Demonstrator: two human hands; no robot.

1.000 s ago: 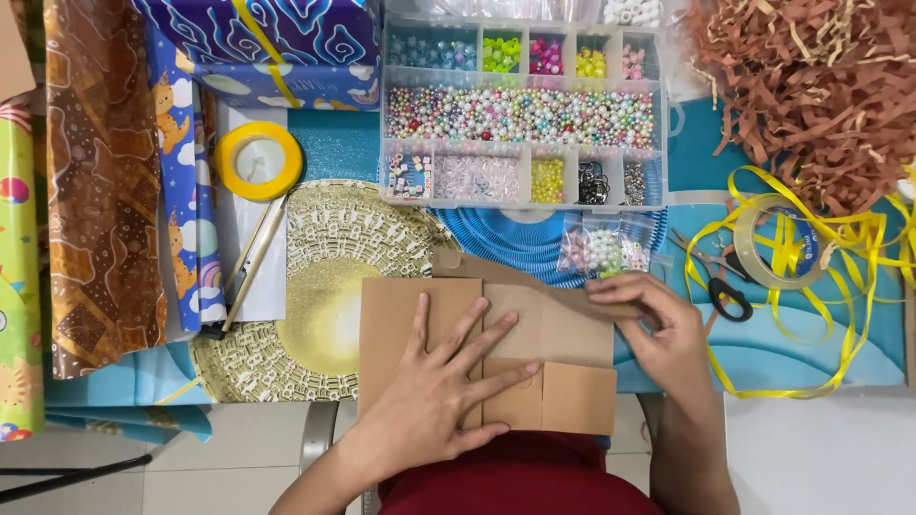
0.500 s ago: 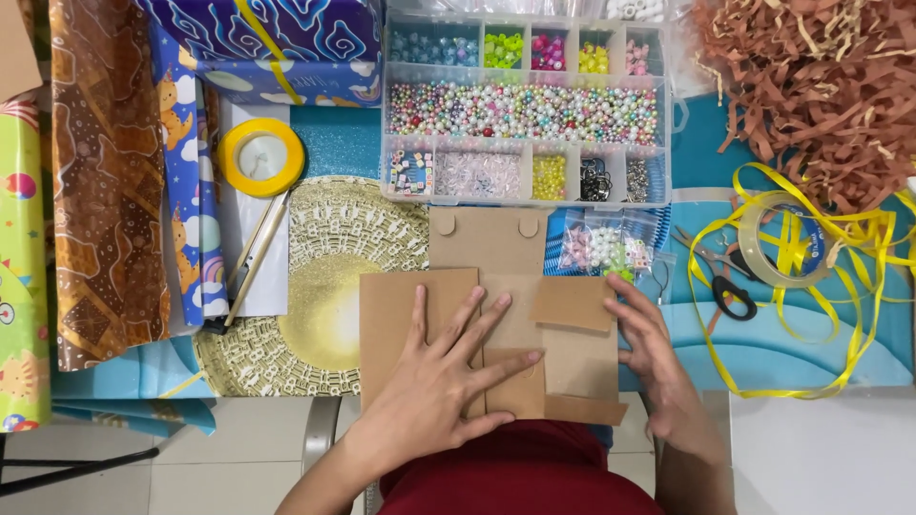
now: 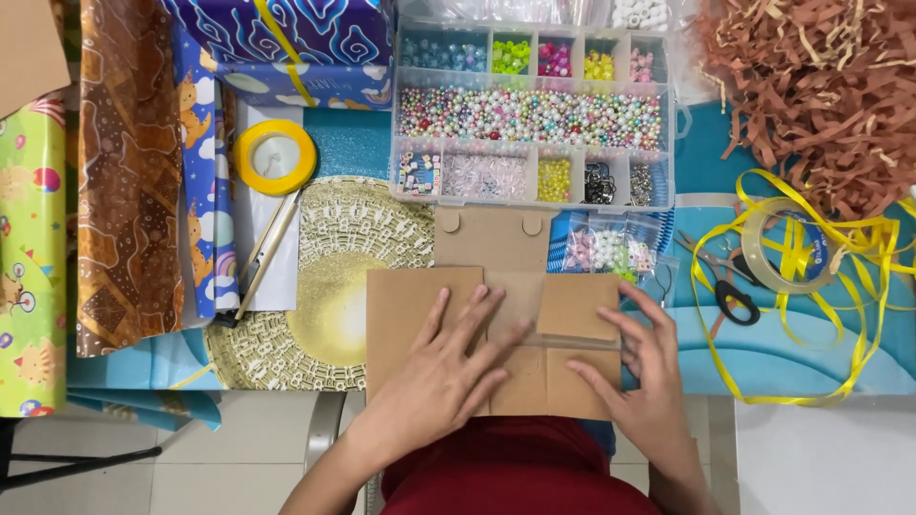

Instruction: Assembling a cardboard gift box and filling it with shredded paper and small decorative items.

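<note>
Two flat hands, left hand [image 3: 444,377] and right hand [image 3: 644,381], press brown folded cardboard [image 3: 496,250].

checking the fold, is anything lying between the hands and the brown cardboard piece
Nothing visible does. The left hand lies flat on the brown cardboard piece and the right hand presses its right flaps directly; the scissors sit apart to the right.

Home craft table: wrapping paper rolls [image 3: 129,181] left of bead organiser box [image 3: 531,114], ribbon [image 3: 811,277] and scissors [image 3: 720,277] right of it.
</note>
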